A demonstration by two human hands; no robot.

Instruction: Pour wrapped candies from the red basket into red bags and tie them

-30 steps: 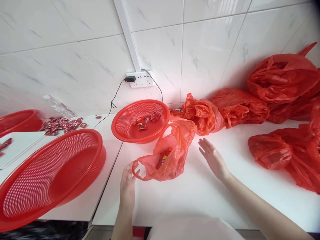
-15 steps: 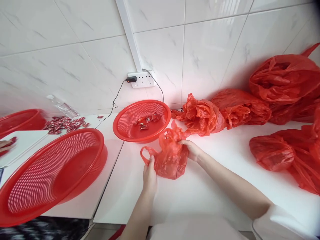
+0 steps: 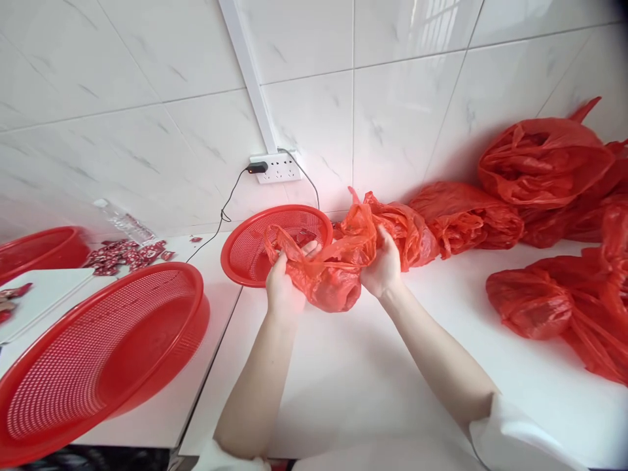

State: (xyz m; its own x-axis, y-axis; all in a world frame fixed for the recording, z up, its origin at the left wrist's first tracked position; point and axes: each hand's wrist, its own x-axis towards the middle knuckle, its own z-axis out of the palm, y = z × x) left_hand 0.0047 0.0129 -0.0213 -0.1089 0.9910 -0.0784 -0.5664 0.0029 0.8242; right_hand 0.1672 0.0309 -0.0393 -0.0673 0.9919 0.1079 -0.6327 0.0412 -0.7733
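Between my hands a crumpled red plastic bag (image 3: pixel 338 278) is held up above the white table (image 3: pixel 353 386), its sides spread apart. My left hand (image 3: pixel 284 288) grips its left handle side, thumb toward me and some fingers behind the film. On the other side my right hand (image 3: pixel 385 265) holds the bag's right edge, with its fingers partly hidden by the plastic. Just behind the bag stands a round red mesh basket (image 3: pixel 235 245); a few small wrapped packets (image 3: pixel 304 237) show inside, partly covered by the bag.
A larger red basket (image 3: pixel 147 353) stands at the left. Small red packets (image 3: pixel 122 255) lie in a heap beside a clear plastic bottle (image 3: pixel 130 226). Several filled red bags (image 3: pixel 544 163) line the wall at right. A black cable (image 3: pixel 223 214) runs from the wall socket (image 3: pixel 279 169).
Both hands have lifted the bag up and away from me, toward the basket. The bag's upper part is now spread wider between them, and my right hand has turned upward.
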